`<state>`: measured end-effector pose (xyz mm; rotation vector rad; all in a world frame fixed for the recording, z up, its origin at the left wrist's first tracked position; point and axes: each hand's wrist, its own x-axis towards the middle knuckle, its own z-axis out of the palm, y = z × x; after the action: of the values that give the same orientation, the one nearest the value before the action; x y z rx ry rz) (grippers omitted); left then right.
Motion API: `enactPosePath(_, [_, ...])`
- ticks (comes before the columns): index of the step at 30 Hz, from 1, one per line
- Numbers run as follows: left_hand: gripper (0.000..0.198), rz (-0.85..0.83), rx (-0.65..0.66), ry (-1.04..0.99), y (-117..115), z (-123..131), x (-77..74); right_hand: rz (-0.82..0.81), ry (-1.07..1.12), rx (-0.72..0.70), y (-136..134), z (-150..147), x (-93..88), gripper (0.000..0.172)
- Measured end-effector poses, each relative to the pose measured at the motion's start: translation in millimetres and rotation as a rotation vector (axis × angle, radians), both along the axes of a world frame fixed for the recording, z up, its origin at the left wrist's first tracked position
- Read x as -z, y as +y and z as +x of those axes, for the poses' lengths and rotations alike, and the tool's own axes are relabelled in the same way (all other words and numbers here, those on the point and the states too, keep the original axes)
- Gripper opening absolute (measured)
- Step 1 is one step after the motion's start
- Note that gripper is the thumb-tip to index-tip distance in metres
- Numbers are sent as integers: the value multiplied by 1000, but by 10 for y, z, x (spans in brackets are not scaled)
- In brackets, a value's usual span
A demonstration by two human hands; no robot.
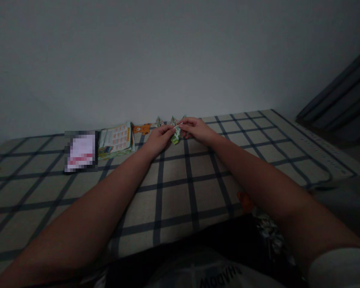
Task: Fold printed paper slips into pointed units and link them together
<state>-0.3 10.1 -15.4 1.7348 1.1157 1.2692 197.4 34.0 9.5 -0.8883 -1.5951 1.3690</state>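
Observation:
Both hands meet around a small folded piece of green and white printed paper [175, 137], just above the checked tablecloth. My left hand [160, 139] pinches its left side between thumb and fingers. From the right, my right hand [195, 129] pinches its upper edge, where a white strip shows. Exact creases are too small and dim to make out. Behind the hands stand several small pointed folded paper pieces [159, 121], partly covered by my right hand.
Left of my hands lies a stack of printed leaflets [115, 140], beside a screen-like item [81, 152] that is blurred out. The checked tablecloth [174, 204] reaches back to a grey wall [180, 60]. A dark curtain [342, 88] hangs at the right.

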Motion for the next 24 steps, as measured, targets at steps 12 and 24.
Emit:
enactPosePath(12, [36,133,-93,75,38,-37,7,66,8,50,30,23,14,6])
enactPosePath(24, [35,260,-97,158,36,-52,-6,61,21,55,21,21,8,20])
